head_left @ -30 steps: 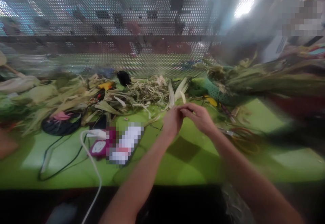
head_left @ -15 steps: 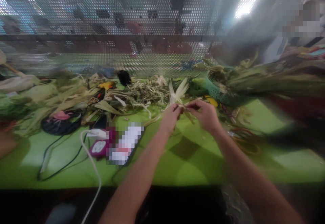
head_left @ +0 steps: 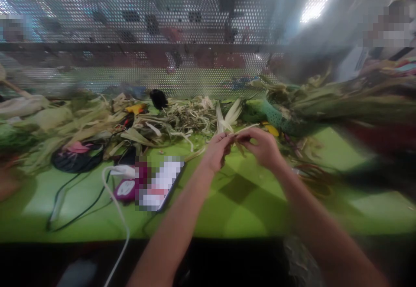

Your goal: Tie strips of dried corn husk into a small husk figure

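Left hand (head_left: 217, 150), right hand (head_left: 264, 147) pinching husk strip (head_left: 240, 148)

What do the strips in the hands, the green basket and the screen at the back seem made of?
The strips look like dry, matte plant leaf, perhaps corn husk: pale and narrow. The green basket is probably dull plastic: even colour, small holes. The screen seems perforated metal, given its regular holes and slight shine.

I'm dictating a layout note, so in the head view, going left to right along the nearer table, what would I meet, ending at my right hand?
Round black item, maroon block, phone, left hand, right hand.
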Available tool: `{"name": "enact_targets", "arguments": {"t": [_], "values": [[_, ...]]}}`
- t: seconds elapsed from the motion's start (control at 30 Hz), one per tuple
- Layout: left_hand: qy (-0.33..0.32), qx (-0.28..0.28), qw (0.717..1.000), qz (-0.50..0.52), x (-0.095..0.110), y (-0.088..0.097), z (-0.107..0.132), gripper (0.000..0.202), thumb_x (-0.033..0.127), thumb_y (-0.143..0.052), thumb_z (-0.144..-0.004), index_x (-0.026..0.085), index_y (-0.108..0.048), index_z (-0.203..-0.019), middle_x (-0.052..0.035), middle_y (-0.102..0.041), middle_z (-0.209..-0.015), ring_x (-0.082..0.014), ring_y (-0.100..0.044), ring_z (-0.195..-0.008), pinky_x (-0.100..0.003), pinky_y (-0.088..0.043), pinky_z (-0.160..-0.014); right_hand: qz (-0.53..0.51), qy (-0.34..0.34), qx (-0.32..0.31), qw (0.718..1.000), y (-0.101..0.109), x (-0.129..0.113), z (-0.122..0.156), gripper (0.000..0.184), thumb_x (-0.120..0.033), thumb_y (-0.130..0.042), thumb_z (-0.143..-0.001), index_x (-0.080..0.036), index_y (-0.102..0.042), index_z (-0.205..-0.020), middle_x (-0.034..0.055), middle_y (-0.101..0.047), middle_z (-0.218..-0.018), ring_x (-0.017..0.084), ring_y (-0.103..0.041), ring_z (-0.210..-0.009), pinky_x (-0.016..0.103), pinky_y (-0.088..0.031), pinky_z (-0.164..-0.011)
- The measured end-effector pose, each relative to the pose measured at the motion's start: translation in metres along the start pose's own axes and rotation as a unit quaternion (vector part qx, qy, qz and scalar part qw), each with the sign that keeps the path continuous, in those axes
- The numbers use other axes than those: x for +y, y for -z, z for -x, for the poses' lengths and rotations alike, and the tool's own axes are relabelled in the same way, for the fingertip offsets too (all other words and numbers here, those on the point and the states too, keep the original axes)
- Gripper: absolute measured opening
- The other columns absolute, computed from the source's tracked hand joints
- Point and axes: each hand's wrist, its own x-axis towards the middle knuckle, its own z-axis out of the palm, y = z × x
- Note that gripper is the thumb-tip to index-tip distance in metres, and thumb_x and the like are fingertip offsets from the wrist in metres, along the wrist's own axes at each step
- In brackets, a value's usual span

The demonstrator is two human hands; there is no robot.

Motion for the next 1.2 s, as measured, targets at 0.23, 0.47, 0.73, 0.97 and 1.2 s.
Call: {"name": "enact_targets", "arguments": {"t": [0.23, 0.47, 0.73, 0.97, 1.2], "values": [[0.02, 0.001, 0.999, 0.033, 0.005, 0.003, 0.001, 0.031, 0.027, -0.08, -0.066, 0.013, -0.053, -0.071, 0.006, -0.044, -0.059, 0.0002, -0.031, -0.044, -0.014, -0.018, -0.041, 0.047, 0.049, -0.044, 0.997, 0.005, -0.001, -0.002, 0.025, -0.01, -0.065, -0.083, -0.025, -0.073, -0.101, 0.0041, -0.072, -0.098, 0.019, -0.066, -0.091, 0.032, -0.052, -0.084], [-0.024, 0.004, 0.996, -0.081, -0.001, 0.005, -0.005, 0.023, 0.033, -0.072, -0.076, 0.013, -0.06, -0.078, 0.0063, -0.043, -0.058, -0.0023, -0.028, -0.046, -0.018, -0.019, -0.045, 0.026, 0.015, -0.001, 1.0, 0.001, -0.003, 0.0, 0.011, -0.027, -0.067, -0.087, -0.026, -0.075, -0.093, 0.0059, -0.07, -0.096, 0.019, -0.064, -0.089, 0.032, -0.051, -0.08], [-0.131, -0.002, 0.964, -0.233, -0.003, 0.002, -0.002, 0.014, 0.025, -0.063, -0.082, 0.015, -0.067, -0.09, -0.002, -0.066, -0.083, -0.0116, -0.057, -0.08, -0.023, -0.043, -0.079, -0.07, -0.201, 0.104, 0.972, -0.015, -0.011, 0.001, 0.029, -0.045, -0.073, -0.078, -0.018, -0.066, -0.071, 0.0017, -0.066, -0.066, 0.013, -0.054, -0.058, 0.026, -0.043, -0.055], [-0.144, -0.033, 0.958, -0.245, -0.007, 0.002, 0.0, 0.026, 0.03, -0.068, -0.079, 0.015, -0.068, -0.1, -0.0027, -0.068, -0.087, -0.013, -0.058, -0.08, -0.023, -0.046, -0.076, -0.213, -0.309, 0.117, 0.92, -0.02, -0.009, -0.001, 0.041, -0.054, -0.078, -0.067, -0.017, -0.061, -0.063, -0.0007, -0.059, -0.056, 0.01, -0.048, -0.052, 0.024, -0.039, -0.05], [-0.156, 0.004, 0.967, -0.201, -0.01, 0.002, -0.002, 0.024, 0.033, -0.064, -0.082, 0.015, -0.068, -0.097, -0.0023, -0.067, -0.085, -0.0116, -0.058, -0.078, -0.023, -0.045, -0.075, -0.293, -0.325, 0.108, 0.893, -0.03, -0.012, 0.0, 0.04, -0.056, -0.077, -0.068, -0.019, -0.063, -0.067, 0.0004, -0.061, -0.062, 0.01, -0.049, -0.054, 0.025, -0.042, -0.052]]}}
